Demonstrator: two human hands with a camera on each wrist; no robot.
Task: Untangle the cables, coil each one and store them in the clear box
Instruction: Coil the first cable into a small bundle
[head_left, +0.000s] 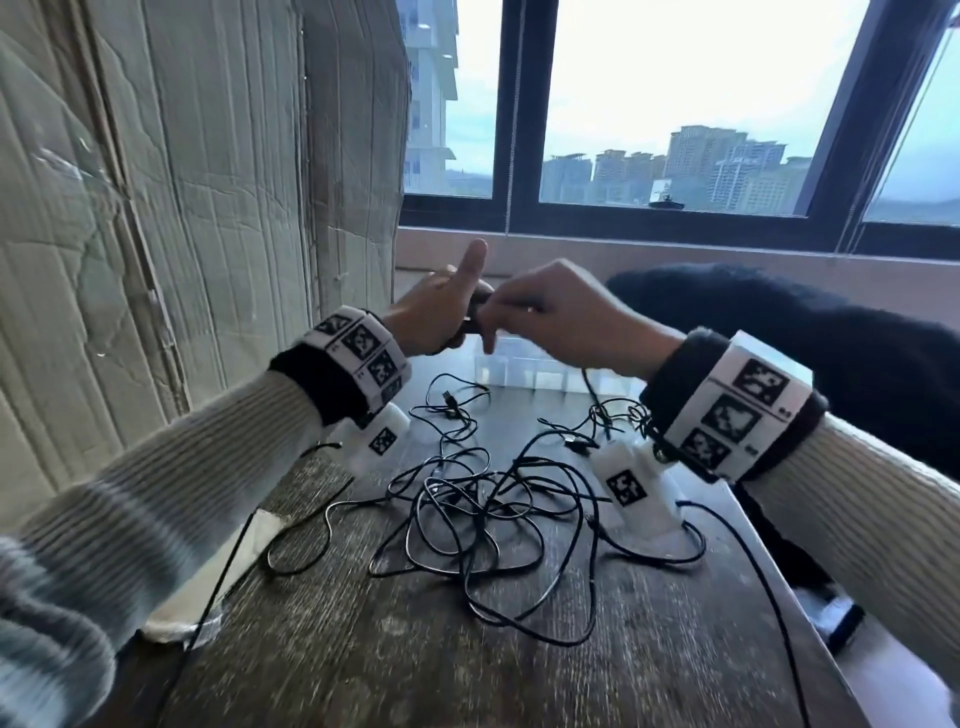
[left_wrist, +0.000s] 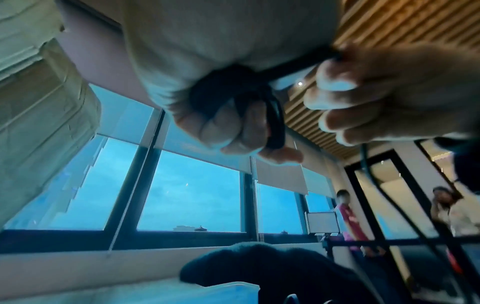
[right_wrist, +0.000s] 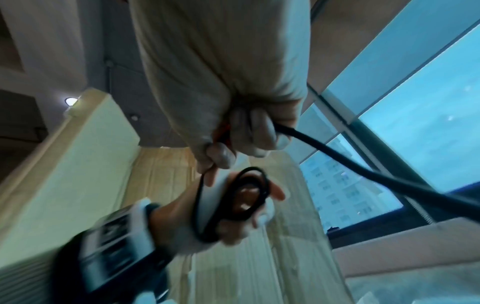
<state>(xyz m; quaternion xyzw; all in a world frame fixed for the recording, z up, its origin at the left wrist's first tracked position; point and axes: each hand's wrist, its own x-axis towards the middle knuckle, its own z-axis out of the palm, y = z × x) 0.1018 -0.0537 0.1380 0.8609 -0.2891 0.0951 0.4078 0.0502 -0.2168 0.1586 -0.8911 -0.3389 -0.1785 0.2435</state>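
Midway through coiling: left hand (head_left: 441, 306) grips a small black coil (right_wrist: 249, 195) above the bench's far edge, right hand (head_left: 561, 317) pinches its trailing cable (right_wrist: 363, 170). Next wrap needs slack from the tangle (head_left: 493, 499).

A big cardboard wall (head_left: 208, 208) stands on the left, right by the wooden table (head_left: 467, 665). Behind the table is a window (head_left: 675, 104) with a dark frame, and tall buildings (head_left: 727, 166) show through it (the sky looks grey). A dark cloth (head_left: 831, 338) lies on the right, and two people (left_wrist: 350, 222) stand far back in the room.
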